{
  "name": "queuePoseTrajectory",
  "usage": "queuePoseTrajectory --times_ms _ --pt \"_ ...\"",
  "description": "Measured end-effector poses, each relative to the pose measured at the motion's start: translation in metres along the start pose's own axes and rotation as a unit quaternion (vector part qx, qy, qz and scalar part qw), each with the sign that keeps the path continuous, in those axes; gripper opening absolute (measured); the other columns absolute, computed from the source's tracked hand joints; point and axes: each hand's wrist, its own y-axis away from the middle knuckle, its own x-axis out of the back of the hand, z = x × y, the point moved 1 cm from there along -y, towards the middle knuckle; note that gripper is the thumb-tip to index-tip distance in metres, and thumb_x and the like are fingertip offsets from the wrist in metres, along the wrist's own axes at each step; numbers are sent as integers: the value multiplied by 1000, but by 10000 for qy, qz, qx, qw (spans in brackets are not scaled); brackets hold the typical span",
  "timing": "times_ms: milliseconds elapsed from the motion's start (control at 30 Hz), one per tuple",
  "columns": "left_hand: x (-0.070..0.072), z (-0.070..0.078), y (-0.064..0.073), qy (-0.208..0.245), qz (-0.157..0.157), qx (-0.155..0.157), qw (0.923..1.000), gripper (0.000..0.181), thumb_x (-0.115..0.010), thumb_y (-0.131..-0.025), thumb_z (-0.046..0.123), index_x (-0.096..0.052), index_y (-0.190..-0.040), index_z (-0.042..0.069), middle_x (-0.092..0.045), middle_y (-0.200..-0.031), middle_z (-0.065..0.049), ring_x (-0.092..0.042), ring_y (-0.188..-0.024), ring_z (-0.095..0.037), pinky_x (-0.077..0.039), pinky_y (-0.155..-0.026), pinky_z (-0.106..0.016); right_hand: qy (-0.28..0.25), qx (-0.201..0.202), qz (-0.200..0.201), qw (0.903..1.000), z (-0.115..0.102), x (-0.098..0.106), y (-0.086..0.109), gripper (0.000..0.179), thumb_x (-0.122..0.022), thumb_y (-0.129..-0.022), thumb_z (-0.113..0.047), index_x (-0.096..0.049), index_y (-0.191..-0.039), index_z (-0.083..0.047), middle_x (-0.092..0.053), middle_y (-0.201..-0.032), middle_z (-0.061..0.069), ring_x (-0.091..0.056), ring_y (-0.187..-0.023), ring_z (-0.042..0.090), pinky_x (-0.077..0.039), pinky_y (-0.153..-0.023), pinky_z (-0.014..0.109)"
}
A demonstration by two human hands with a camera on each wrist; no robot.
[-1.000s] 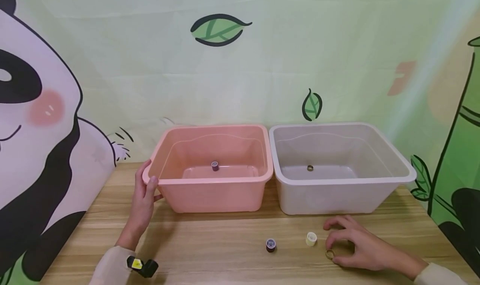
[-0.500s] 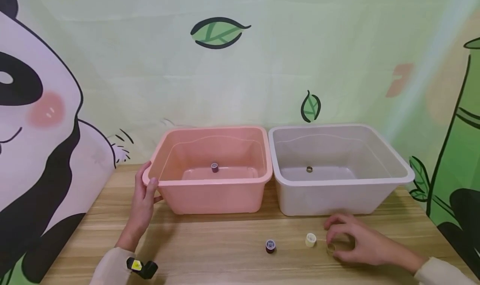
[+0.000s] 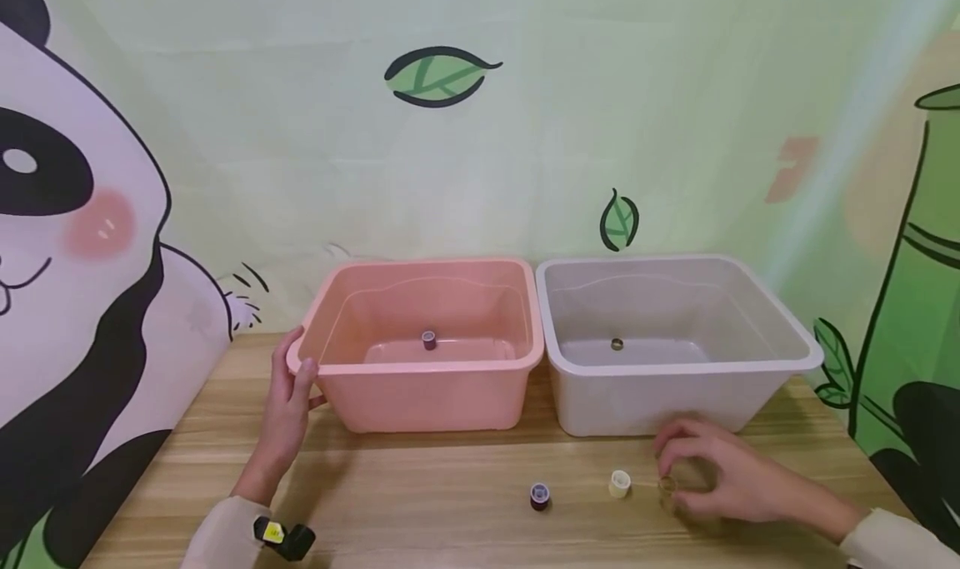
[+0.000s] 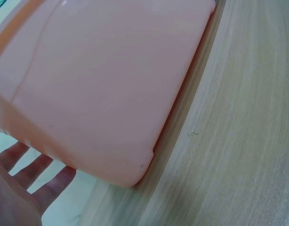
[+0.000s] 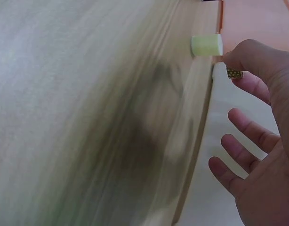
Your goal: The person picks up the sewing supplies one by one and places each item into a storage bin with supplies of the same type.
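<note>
My left hand [image 3: 287, 406] grips the left rim of a pink plastic tub [image 3: 435, 404]; its fingers show against the tub's side in the left wrist view. With thumb and index finger, my right hand [image 3: 738, 476] pinches a small gold ring [image 5: 234, 73] with a dotted dark pattern. The other fingers are spread apart. Just left of the ring stands a cream bottle cap-like cylinder [image 3: 619, 484]. Further left is a dark purple one [image 3: 539, 496] with a pale, hollow top.
A grey tub [image 3: 637, 406] stands beside the pink one, with another gold ring [image 3: 617, 344] on its floor. Inside the pink tub lies a purple cylinder [image 3: 429, 341]. Both tubs stand at the back of the wooden table [image 3: 420, 511], before a printed cloth [image 3: 525, 152].
My right hand has moved slightly away from me, toward the grey tub, carrying the gold ring. My left hand keeps its hold on the pink rim. The head view has tilted up a little.
</note>
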Motion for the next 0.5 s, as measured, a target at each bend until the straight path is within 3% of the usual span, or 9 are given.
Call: queuePoseTrajectory --times_ms 300,500 --pt "0 0 -1 -17 -60 69 10000 58 -38 -111 42 -11 -162 40 -20 -168 -1 -38 -142 -39 -56 -88 -33 134 90 190 9997 -3 10 -1 49 -94 -66 -15 -66 -98 -40 -59 -120 -14 -58 -109 13 -52 -91 36" --pt "0 -1 0 23 -43 32 10000 58 -38 -111 40 -12 -163 38 -21 -167 -2 -38 -142 -38 -55 -85 -29 43 144 224 9996 -6 19 -5 50 -93 -65 -13 -67 -99 -39 -60 -121 -14 -59 -109 13 -51 -93 32"
